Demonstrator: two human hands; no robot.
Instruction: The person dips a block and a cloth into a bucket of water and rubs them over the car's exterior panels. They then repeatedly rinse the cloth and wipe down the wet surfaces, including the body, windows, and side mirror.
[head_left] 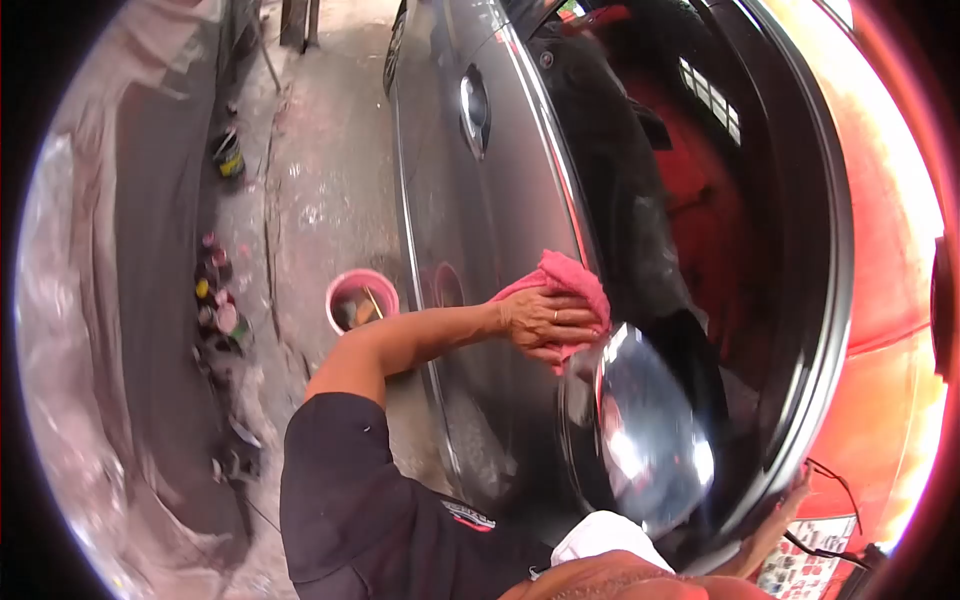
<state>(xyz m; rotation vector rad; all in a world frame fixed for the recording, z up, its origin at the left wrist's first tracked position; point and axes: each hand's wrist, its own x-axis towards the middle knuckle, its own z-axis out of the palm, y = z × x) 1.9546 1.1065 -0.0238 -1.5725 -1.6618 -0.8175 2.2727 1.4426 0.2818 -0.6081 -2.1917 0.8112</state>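
My left hand (550, 318), with a ring on one finger, presses a folded pink cloth (577, 283) against the dark car door (500, 235), just under the window line. The fingers lie across the cloth and grip it. Right beside the cloth is the shiny side mirror (655, 430). Over on the right, my right hand (790, 495) is at the edge of the car by the windshield pillar. It is small and blurred there, so its fingers do not show clearly.
A pink bucket (362, 300) with items inside stands on the concrete floor, close to the car. Several small bottles (222, 310) and a dark can (229, 155) line the foot of a grey drape (160, 300). The chrome door handle (474, 110) sticks out farther along.
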